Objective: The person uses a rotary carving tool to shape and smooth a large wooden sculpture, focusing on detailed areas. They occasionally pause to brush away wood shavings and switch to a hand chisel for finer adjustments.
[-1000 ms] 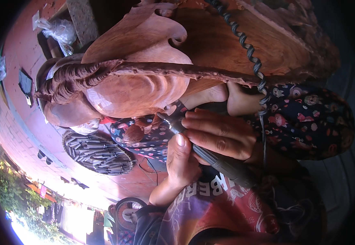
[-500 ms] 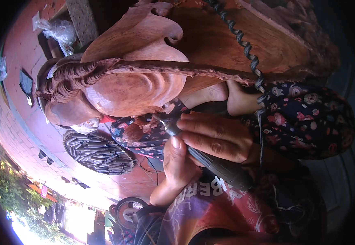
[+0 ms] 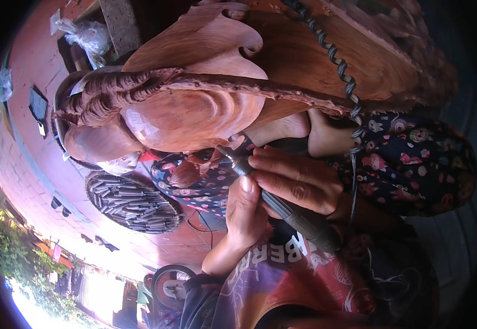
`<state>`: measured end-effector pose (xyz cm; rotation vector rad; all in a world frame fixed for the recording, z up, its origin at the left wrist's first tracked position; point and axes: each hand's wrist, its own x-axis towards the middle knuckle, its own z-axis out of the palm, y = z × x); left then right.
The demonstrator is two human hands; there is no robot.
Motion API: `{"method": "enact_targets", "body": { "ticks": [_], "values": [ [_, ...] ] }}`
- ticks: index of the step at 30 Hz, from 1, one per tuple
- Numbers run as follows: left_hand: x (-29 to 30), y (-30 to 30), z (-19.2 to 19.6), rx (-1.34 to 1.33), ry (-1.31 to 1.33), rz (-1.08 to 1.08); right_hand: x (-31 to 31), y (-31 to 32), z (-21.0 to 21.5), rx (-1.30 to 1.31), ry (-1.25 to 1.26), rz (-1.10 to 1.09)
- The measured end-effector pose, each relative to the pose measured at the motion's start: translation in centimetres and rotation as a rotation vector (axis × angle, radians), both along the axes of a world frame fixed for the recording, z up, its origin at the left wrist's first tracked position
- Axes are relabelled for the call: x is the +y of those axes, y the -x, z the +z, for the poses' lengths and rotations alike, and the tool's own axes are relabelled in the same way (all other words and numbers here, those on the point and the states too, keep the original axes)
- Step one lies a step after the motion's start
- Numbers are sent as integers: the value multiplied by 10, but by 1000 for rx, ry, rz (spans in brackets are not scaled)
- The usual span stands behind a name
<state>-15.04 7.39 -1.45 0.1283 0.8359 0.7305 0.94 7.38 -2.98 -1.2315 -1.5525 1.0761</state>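
Observation:
A large reddish carved wooden sculpture [image 3: 194, 109] with rounded lobes and a ridged crest fills the upper middle. My right hand [image 3: 299, 183] grips a dark rotary tool handpiece [image 3: 282, 211] like a pen, its tip [image 3: 233, 152] touching the underside of the wood. My left hand [image 3: 244, 211] comes up from below, thumb raised and pressed against the handpiece near its front. A coiled black cable [image 3: 337, 60] runs over the wood toward my lap. Floral-patterned cloth [image 3: 414, 164] covers my legs to the right.
A round tray of several dark metal rods [image 3: 131, 203] lies on the red tiled floor [image 3: 24, 181] at left. A plastic bag [image 3: 87, 35] sits at upper left. A wheel [image 3: 170, 282] and greenery show at lower left.
The tool tip has edged slightly up against the wood. Both hands keep the same grip and nearly the same place.

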Motion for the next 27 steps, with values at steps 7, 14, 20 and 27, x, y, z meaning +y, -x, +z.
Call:
{"method": "enact_targets", "body": {
  "ticks": [7,14,20,27],
  "values": [
    [-3,2,-2,-107,2,73,2,4,-6,13,-68,43],
    [-2,2,-9,-132,-21,13,0,1,-1,-11,-2,-8],
    [1,-6,7,88,117,51,2,2,0,-9,-23,-7],
    [2,-6,8,58,121,105,6,1,4,71,51,17]
  ]
}}
